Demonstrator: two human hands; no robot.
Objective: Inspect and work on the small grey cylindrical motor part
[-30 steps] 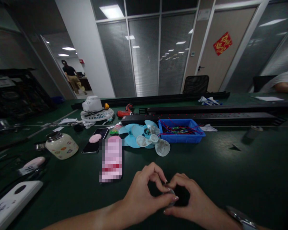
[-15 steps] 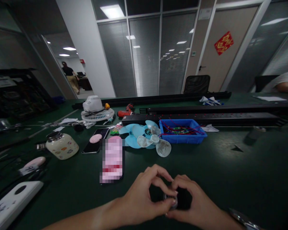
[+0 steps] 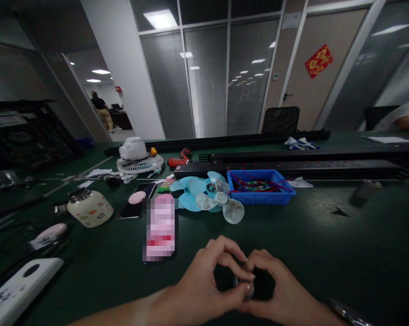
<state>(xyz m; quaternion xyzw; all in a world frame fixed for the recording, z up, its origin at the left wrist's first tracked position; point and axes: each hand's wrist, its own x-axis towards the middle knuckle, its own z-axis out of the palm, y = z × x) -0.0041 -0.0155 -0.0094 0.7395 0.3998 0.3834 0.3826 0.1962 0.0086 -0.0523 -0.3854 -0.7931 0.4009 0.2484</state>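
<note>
My left hand (image 3: 207, 280) and my right hand (image 3: 279, 290) meet low in the middle of the view, over the dark green table (image 3: 326, 244). Both are curled, fingertips pinched together on a small round metallic part (image 3: 244, 286) held between them. Most of that part is hidden by the fingers. A metal band (image 3: 348, 312) shows on my right wrist. Just beyond my hands lie pale blue fan blades (image 3: 207, 197) and a pink object (image 3: 160, 228).
A blue tray (image 3: 262, 186) of wired parts sits behind the blades. A cream jar (image 3: 90, 208), a phone (image 3: 136, 206), a white fan grille (image 3: 139, 160), a red tool (image 3: 179, 158) and long black rails (image 3: 292, 167) lie around. A white device (image 3: 19, 290) is at lower left. A person's arm (image 3: 408, 120) rests far right.
My two hands have slid slightly lower and to the right in the view, still pinched on the small part. The fingers have shifted a little around it.
</note>
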